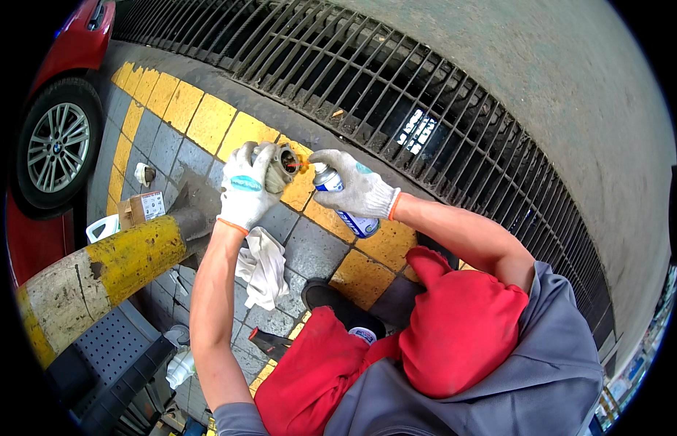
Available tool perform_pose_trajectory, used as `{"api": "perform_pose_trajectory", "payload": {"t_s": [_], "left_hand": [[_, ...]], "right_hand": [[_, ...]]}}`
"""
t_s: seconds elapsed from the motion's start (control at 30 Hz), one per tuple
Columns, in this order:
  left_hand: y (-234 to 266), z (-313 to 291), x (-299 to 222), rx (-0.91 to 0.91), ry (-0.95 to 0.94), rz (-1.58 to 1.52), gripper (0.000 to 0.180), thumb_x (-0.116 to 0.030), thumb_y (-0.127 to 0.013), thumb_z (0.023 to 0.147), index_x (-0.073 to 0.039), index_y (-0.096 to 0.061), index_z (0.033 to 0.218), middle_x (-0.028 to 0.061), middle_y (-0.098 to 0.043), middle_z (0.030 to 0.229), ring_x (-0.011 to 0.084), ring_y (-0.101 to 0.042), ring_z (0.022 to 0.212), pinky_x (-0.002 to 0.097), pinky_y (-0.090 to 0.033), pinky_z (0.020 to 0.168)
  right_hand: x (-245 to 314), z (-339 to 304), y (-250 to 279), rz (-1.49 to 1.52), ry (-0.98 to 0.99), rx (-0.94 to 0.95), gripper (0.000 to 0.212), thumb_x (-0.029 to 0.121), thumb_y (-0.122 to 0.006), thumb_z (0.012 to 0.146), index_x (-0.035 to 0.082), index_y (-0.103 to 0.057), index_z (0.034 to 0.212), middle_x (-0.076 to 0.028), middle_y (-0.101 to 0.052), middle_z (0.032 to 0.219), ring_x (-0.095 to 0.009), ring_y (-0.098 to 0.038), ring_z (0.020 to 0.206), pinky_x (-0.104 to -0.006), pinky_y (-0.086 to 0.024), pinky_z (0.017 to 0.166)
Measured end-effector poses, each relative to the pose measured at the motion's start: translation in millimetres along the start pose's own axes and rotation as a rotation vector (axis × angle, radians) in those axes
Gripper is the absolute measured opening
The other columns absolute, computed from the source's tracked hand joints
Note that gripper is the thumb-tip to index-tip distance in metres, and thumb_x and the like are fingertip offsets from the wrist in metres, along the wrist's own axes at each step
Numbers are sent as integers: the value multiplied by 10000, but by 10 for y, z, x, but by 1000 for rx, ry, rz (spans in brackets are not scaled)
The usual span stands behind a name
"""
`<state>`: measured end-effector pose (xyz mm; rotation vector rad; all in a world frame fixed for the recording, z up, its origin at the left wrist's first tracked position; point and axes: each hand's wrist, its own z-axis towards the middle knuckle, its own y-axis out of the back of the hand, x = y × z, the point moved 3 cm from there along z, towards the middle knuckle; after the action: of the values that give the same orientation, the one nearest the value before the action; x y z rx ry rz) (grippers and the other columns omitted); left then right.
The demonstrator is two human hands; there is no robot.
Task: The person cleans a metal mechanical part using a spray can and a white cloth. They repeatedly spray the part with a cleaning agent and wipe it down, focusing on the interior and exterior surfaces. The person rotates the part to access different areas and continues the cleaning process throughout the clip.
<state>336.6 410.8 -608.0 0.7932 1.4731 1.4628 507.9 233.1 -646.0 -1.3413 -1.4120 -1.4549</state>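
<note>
My left hand (247, 185), in a white knit glove, is closed round a metal throttle body (288, 158). Its round opening faces right, and its inside is dark. My gloved right hand (357, 182) grips a blue and white spray can (362, 224), tilted with its top toward the throttle body. A thin red straw runs from the can's nozzle to the opening; whether its tip is inside I cannot tell. Both things are held above the yellow and grey floor tiles. A crumpled white cloth (264, 267) lies on the tiles below my left hand.
A long metal drain grate (382, 87) crosses beyond my hands. At left are a red car's wheel (58, 140), a yellow and white post (106, 272), a cardboard box (141, 209), a white jug (103, 228) and a dark perforated plastic seat or tray (120, 345). My shoe (342, 309) is close by.
</note>
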Motion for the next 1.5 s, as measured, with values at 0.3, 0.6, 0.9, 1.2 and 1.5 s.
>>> {"api": "perform_pose_trajectory", "payload": {"t_s": [0.3, 0.6, 0.9, 1.2, 1.5], "left_hand": [[4, 104, -116, -112, -201, 73, 662, -119, -859, 688, -219, -707, 1324, 157, -650, 1267, 399, -648, 1045, 522, -561, 895], [-88, 14, -84, -146, -234, 80, 873, -144, -922, 607, -217, -650, 1433, 169, -621, 1328, 414, -621, 1141, 540, -530, 957], [-242, -102, 0, -159, -182, -1, 860, -119, -929, 611, -241, -658, 1418, 176, -606, 1383, 463, -600, 1238, 575, -544, 1037], [-112, -63, -28, -65, -75, -112, 805, -213, -972, 651, -184, -664, 1394, 219, -590, 1382, 478, -575, 1292, 559, -522, 1085], [-173, -90, 34, -137, 111, -266, 819, -221, -918, 782, -49, -533, 1484, 267, -548, 1420, 462, -533, 1358, 518, -465, 1163]], "right_hand": [[64, -81, 32, -93, -42, 42, 683, 326, -771, 908, 171, -513, 1521, -224, -569, 1300, -414, -627, 1228, -451, -524, 1077], [107, -52, 40, -149, -106, 94, 688, 315, -761, 905, 243, -510, 1542, -240, -570, 1305, -449, -662, 1174, -477, -552, 1031], [157, -65, -6, -149, -81, 96, 675, 305, -769, 905, 241, -516, 1528, -231, -570, 1302, -446, -662, 1173, -475, -555, 1026], [94, -15, -7, -142, -121, 105, 678, 312, -785, 905, 193, -517, 1516, -206, -566, 1327, -412, -631, 1248, -453, -537, 1063], [65, -7, -28, -143, -126, 107, 682, 320, -792, 908, 189, -516, 1518, -194, -564, 1348, -395, -630, 1254, -444, -529, 1092]]}}
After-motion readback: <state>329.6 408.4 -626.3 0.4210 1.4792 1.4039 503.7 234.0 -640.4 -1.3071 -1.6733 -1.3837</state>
